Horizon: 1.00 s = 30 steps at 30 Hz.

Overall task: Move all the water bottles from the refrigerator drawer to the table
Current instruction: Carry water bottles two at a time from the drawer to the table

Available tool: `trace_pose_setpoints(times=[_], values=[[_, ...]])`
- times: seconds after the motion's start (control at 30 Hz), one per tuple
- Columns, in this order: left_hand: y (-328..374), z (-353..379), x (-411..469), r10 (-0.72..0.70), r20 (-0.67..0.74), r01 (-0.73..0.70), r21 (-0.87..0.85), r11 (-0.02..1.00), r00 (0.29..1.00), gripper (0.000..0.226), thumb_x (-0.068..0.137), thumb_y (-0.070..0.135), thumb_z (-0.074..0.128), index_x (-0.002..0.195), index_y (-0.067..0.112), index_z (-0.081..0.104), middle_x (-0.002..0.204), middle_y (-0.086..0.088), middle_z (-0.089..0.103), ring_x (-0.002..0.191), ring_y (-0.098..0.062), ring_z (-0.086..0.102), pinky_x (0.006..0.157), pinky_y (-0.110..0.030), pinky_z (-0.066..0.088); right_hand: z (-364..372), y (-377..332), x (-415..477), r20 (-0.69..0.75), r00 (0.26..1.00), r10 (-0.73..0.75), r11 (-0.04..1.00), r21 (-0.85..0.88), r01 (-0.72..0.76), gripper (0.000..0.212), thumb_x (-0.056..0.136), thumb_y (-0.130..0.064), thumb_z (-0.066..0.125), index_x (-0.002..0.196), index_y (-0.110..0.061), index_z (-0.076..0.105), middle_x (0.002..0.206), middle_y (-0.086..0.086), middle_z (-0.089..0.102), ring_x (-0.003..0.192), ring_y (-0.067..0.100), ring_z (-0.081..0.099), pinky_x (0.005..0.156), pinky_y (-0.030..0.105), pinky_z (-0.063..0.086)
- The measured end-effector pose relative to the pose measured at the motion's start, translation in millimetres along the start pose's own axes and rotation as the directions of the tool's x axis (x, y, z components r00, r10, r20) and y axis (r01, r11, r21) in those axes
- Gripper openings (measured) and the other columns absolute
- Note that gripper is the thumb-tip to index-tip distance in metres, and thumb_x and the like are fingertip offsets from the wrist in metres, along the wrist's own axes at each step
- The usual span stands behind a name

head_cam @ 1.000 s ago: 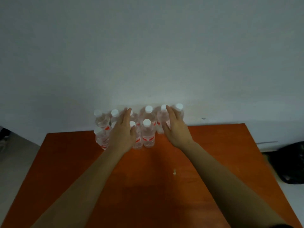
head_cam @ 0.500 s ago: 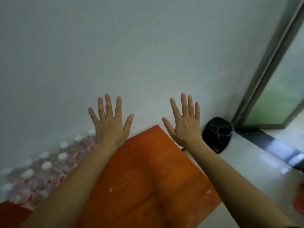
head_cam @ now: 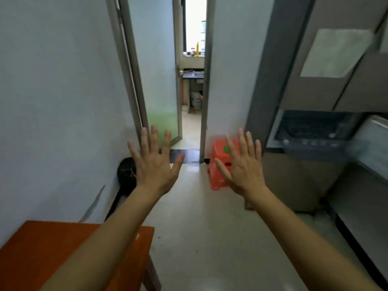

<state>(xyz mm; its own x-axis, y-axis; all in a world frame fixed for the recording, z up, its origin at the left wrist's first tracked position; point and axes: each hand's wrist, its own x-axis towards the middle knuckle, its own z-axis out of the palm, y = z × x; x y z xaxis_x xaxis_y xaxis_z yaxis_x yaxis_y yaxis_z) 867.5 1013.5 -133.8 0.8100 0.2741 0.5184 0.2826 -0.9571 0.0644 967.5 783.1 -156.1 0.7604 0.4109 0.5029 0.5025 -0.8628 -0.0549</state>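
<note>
My left hand point(head_cam: 154, 164) is raised in front of me with fingers spread, holding nothing. My right hand point(head_cam: 243, 164) is raised beside it, also spread and empty. The corner of the orange table point(head_cam: 37, 248) shows at the bottom left, under my left forearm. No water bottles are in view. A grey refrigerator point(head_cam: 327, 66) stands at the right, with an open dark compartment point(head_cam: 315, 131) whose contents are blurred.
A red plastic stool point(head_cam: 218, 164) stands on the pale floor point(head_cam: 205, 227) ahead, partly behind my right hand. A black bag point(head_cam: 126, 173) lies against the left wall. An open doorway point(head_cam: 189, 91) leads to another room. A counter edge point(head_cam: 367, 196) runs along the right.
My view has swung right, from the bottles on the table to the doorway and refrigerator. Both hands left the bottles and now hover spread and empty.
</note>
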Motion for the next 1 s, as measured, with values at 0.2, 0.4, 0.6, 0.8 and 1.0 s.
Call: trace_pose_setpoints(times=[0.2, 0.4, 0.6, 0.8, 1.0], values=[[152, 29, 2, 0.218, 0.091, -0.203, -0.147, 0.968, 0.972, 0.078, 0.095, 0.065, 0.02, 0.158, 0.021, 0.01, 0.165, -0.013, -0.001, 0.152, -0.033, 0.0, 0.116, -0.065, 0.008, -33, 137, -66, -0.068, 0.972, 0.225, 0.97, -0.076, -0.23, 0.079, 0.094, -0.062, 0.034, 0.158, -0.018, 0.019, 0.165, 0.018, 0.01, 0.153, 0.035, 0.007, 0.122, 0.056, 0.008], [293, 76, 30, 0.373, 0.138, -0.35, -0.167, 0.922, 0.917, 0.077, 0.095, 0.068, 0.013, 0.156, 0.026, -0.004, 0.165, -0.009, -0.01, 0.151, -0.03, -0.012, 0.119, -0.058, -0.005, -25, 271, -92, -0.052, 0.928, 0.369, 0.922, -0.107, -0.372, 0.079, 0.095, -0.064, 0.03, 0.159, -0.02, 0.016, 0.166, 0.018, 0.006, 0.153, 0.035, 0.004, 0.122, 0.056, 0.01], [418, 126, 63, 0.394, 0.218, -0.362, -0.172, 0.916, 0.893, 0.076, 0.095, 0.069, 0.011, 0.154, 0.029, -0.016, 0.163, -0.008, -0.023, 0.148, -0.028, -0.024, 0.119, -0.057, -0.008, -13, 399, -84, 0.022, 0.908, 0.419, 0.903, -0.114, -0.414, 0.081, 0.095, -0.067, 0.023, 0.16, -0.021, 0.011, 0.166, 0.018, 0.002, 0.153, 0.034, 0.0, 0.123, 0.055, 0.007], [486, 166, 103, 0.35, 0.264, -0.308, -0.187, 0.933, 0.899, 0.077, 0.094, 0.07, 0.009, 0.153, 0.03, -0.02, 0.162, -0.007, -0.026, 0.147, -0.028, -0.027, 0.119, -0.056, -0.011, 6, 486, -52, 0.091, 0.9, 0.426, 0.902, -0.111, -0.416, 0.081, 0.095, -0.067, 0.022, 0.16, -0.021, 0.01, 0.166, 0.018, 0.001, 0.154, 0.033, -0.001, 0.123, 0.053, 0.005], [536, 225, 156, 0.337, 0.322, -0.281, -0.208, 0.937, 0.885, 0.077, 0.091, 0.07, 0.003, 0.153, 0.031, -0.019, 0.161, -0.007, -0.026, 0.147, -0.026, -0.027, 0.12, -0.057, -0.005, 54, 555, -2, 0.147, 0.894, 0.422, 0.905, -0.116, -0.409, 0.079, 0.096, -0.067, 0.022, 0.16, -0.022, 0.006, 0.166, 0.016, -0.002, 0.154, 0.031, -0.003, 0.124, 0.052, 0.006]])
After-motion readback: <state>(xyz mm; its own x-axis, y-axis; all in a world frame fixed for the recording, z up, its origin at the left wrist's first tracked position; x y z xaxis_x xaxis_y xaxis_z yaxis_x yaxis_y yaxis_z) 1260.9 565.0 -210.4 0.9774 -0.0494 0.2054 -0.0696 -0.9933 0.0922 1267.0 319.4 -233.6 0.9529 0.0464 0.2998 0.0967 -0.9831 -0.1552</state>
